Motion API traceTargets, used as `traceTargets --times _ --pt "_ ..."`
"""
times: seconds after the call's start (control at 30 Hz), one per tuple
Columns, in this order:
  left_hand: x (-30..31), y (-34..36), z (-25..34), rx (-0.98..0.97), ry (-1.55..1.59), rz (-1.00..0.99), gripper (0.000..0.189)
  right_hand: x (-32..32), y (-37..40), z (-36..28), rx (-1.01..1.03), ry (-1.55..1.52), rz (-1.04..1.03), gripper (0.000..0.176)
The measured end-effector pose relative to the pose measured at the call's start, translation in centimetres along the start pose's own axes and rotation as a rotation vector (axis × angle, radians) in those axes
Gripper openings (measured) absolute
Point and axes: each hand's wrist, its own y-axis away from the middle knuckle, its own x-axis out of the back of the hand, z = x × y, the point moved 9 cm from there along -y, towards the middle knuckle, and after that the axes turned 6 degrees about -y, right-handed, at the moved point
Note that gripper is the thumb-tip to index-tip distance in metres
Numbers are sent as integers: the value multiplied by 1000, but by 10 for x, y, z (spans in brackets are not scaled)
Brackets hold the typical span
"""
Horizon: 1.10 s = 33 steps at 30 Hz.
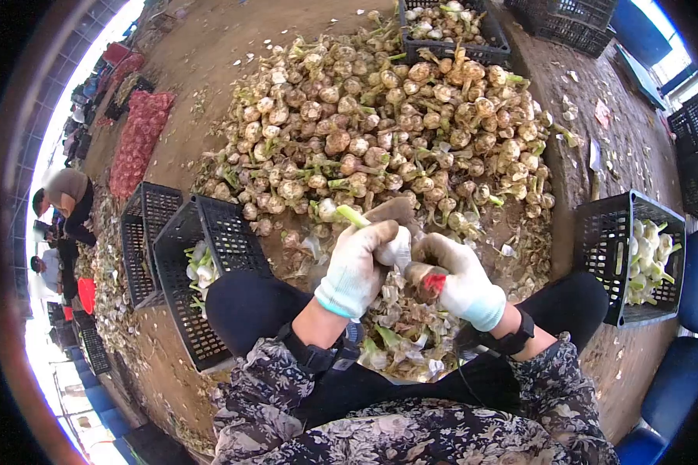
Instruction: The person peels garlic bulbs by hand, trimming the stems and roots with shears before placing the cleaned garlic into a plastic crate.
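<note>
My left hand [353, 267], in a white glove with soiled fingertips, is closed around a garlic bulb [398, 252]. Its pale green stem [353, 215] sticks up past my thumb. Close against the bulb's right side, my right hand [469, 283], gloved too, has its fingers curled in. A red patch [434, 283] shows at these fingers; whether they pinch skin or a small tool is hidden. Below both hands lie loose garlic skins and stem trimmings [399, 329]. Beyond them spreads a large heap of unpeeled garlic [364, 132].
Black crates with whiter garlic stand at my left knee [202, 325] and right knee [620, 213]. Another crate [457, 53] sits behind the heap. A red mesh sack [138, 143] lies at left, near other people [66, 201]. Blue chairs [686, 372] line the right edge.
</note>
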Motion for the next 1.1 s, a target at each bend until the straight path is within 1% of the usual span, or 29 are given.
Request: traceTargets --times 0.03,0.07,0.13,0.17,0.2,0.27,0.3,0.33,0.4,0.43,0.47,0.5,0.53,0.57,0.6,0.63,0.67,0.73,0.77,0.8,0.87,0.9,0.93,0.97,1.0,1.07,1.1 --pt "0 2 1 -39 81 62 31 7 -2 -1 -23 -165 76 9" --pt "10 2 4 -106 138 201 33 24 -4 31 -357 -231 200 12" --pt "11 4 13 -154 183 182 30 35 -9 31 -157 -631 257 14" --pt "12 7 16 -190 240 161 29 31 -4 47 -449 -664 183 22" --pt "16 8 15 -195 250 176 29 31 -3 61 -462 -660 170 22" --pt "25 8 24 -289 103 232 31 26 -4 92 -424 -472 74 32" --pt "29 6 21 -281 105 235 31 27 -6 77 -397 -285 84 41" --pt "36 4 16 -265 81 255 27 30 -13 51 -229 -175 93 35" --pt "48 3 6 -237 48 305 21 5 -12 34 -442 -388 58 34" --pt "38 12 22 -334 31 434 23 -4 -14 19 -326 -243 77 35" --pt "40 17 24 -388 -104 537 28 -14 -14 5 -206 -101 96 38" --pt "35 19 24 -364 -110 517 31 -18 -16 2 -69 34 205 34" --pt "30 19 26 -341 -121 491 34 -20 -18 -5 26 105 247 28" --pt "31 18 25 -240 -61 501 41 -22 -14 14 -217 -227 174 25" --pt "33 19 24 -144 2 510 49 -32 -7 15 -454 -555 94 22" --pt "16 16 25 -136 173 244 49 -41 -5 -2 -396 -850 -55 24" --pt "5 18 35 -232 262 185 49 -36 3 -25 -269 -818 -11 31" --pt "-1 15 35 -112 289 143 48 -38 10 -23 -281 -893 -160 32" --pt "9 12 35 -126 327 156 48 -32 12 -15 -367 -899 -154 40" --pt "17 16 38 -146 296 225 47 -27 8 -9 -498 -700 -160 31" --pt "10 16 46 -214 399 103 47 -8 -11 42 -133 260 -163 20" --pt "24 16 43 -204 299 245 47 -18 -4 34 -31 824 -234 17" --pt "14 18 47 -219 394 210 45 -29 5 31 66 1387 -299 17" --pt "15 17 49 -219 307 166 44 -20 7 26 127 1059 -171 17" --pt "15 17 48 -214 225 123 42 -5 5 30 -30 708 -110 17" --pt "19 16 37 -185 297 247 40 9 4 -19 242 463 112 36" --pt "15 19 37 -206 134 232 48 12 4 -32 239 322 153 41"
